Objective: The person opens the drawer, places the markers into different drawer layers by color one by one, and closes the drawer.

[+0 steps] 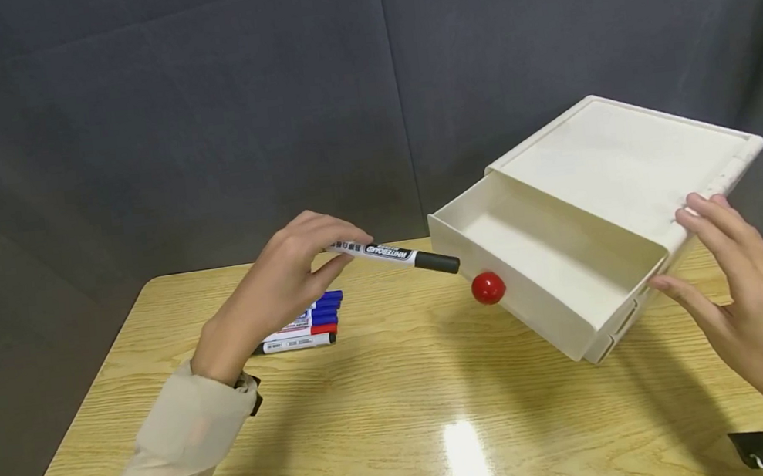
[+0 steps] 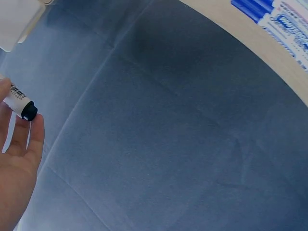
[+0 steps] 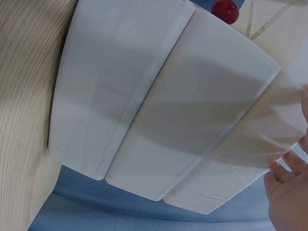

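Observation:
In the head view my left hand [image 1: 287,267] pinches a whiteboard marker [image 1: 393,254] with a black cap above the table. The cap points right, close to the round red knob [image 1: 488,288] of a pulled-out drawer [image 1: 550,317]. The left wrist view shows the marker's black rear end [image 2: 29,111] between thumb and fingers. The drawer belongs to a white plastic drawer unit [image 1: 631,157], and its inside is bare. Against the unit's near right top edge, my right hand [image 1: 758,299] rests its fingers, which are only slightly bent. The right wrist view shows the unit's side panels [image 3: 192,106].
Several whiteboard markers [image 1: 298,342] with blue, red and black caps lie side by side on the wooden table [image 1: 370,394], left of centre. A dark cloth [image 1: 236,114] hangs behind the table.

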The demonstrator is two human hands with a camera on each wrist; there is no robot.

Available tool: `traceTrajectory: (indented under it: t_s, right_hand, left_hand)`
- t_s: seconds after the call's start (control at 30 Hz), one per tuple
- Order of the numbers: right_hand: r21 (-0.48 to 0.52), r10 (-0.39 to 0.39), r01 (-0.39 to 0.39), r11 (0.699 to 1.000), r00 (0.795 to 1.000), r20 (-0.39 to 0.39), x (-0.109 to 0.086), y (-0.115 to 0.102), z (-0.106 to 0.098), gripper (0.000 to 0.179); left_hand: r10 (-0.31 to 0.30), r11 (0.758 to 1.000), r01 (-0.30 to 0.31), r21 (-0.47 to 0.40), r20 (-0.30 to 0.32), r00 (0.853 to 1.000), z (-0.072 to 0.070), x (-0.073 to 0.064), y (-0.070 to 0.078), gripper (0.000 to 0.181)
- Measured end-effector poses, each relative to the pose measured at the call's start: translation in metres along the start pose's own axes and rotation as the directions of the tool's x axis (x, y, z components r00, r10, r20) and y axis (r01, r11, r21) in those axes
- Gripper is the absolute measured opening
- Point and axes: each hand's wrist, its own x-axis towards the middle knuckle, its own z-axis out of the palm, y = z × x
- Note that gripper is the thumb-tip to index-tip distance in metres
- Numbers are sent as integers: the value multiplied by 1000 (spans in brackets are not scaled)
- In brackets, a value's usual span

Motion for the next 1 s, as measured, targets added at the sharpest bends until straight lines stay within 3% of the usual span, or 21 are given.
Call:
traceTrajectory:
  t_s: [1.0]
  right_hand:
    - [4,28,-28,1000,999,19,0,0,-4,83]
  left_hand:
    - [108,993,-107,-45,27,994,10,48,31,25]
